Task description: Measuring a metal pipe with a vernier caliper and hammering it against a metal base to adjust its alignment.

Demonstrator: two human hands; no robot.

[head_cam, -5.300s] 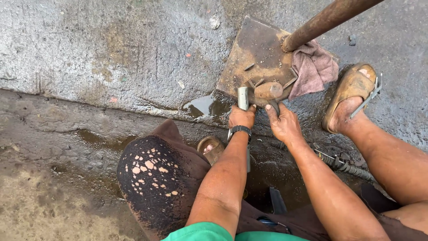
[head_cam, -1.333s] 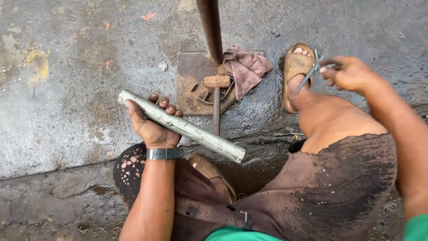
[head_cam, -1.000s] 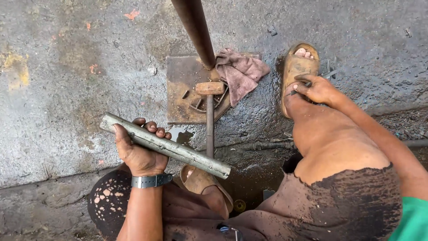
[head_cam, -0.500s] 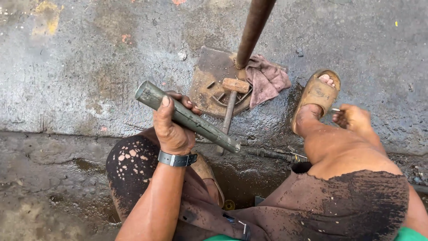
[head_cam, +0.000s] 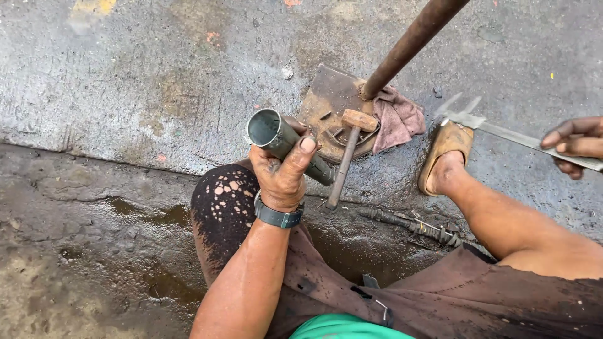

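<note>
My left hand (head_cam: 284,172) grips a grey metal pipe (head_cam: 276,137), raised in front of me with its hollow open end turned up toward the camera. My right hand (head_cam: 575,145) is at the right edge, fingers closed on a flat steel caliper (head_cam: 496,129) whose jaws point left above my sandalled foot (head_cam: 445,150). A hammer (head_cam: 347,154) with a wooden-coloured head lies on the ground, its head resting on a rusty steel plate (head_cam: 326,103).
A thick rusty rod (head_cam: 411,44) rises from the plate toward the upper right. A dirty pink rag (head_cam: 397,119) lies beside it. A twisted bar (head_cam: 414,226) lies near my leg. The concrete floor (head_cam: 138,81) is stained, with wet muddy ground (head_cam: 88,238) at lower left.
My left hand has tilted the pipe so its open end faces me. My right hand has lifted the caliper from near my foot and brought it up at the right.
</note>
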